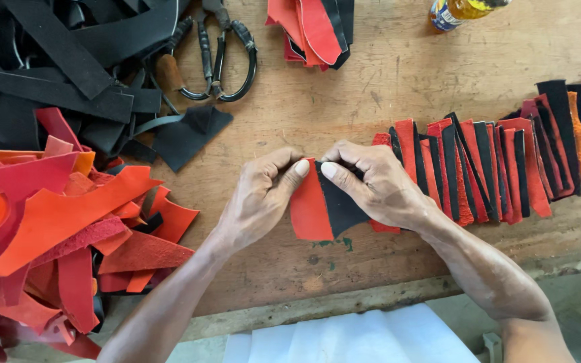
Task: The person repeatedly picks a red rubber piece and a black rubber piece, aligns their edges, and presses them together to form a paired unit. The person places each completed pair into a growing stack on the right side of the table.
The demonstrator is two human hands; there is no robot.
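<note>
My left hand pinches the top of a red leather piece on the wooden table. My right hand pinches a black leather piece that overlaps the red one's right edge. Both pieces lie at the left end of a long overlapping row of red and black strips that runs to the right edge of the view.
A heap of red and orange leather scraps fills the left side, with black scraps behind it. Large black scissors lie at the back. A small red-and-black stack and a bottle sit at the far edge. White cloth lies below the table.
</note>
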